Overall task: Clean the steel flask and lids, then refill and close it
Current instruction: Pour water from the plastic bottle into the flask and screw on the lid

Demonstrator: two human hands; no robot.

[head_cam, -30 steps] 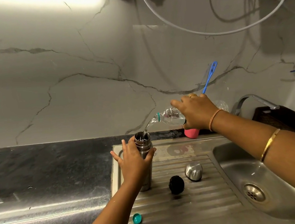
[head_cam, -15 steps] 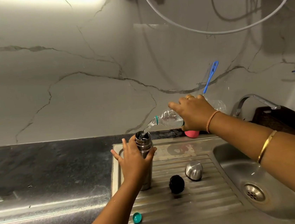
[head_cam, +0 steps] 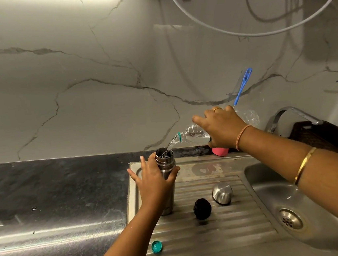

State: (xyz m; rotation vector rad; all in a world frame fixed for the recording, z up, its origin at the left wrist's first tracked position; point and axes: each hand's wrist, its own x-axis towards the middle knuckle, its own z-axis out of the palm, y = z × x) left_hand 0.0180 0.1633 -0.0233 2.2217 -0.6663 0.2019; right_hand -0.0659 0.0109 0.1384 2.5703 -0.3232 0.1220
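The open, upright steel flask is gripped by the left hand; a tilted plastic bottle, gripped by the right hand, is poured into it.

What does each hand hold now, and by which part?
The left hand grips the steel flask around its upper body; the right hand grips the plastic bottle around its middle.

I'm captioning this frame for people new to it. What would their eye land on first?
At centre, the right hand tilts a clear plastic bottle, pouring water into the open steel flask that the left hand grips upright on the drainboard. Right of the flask lie a black lid and a steel cap; a teal cap sits near the drainboard's front left edge.
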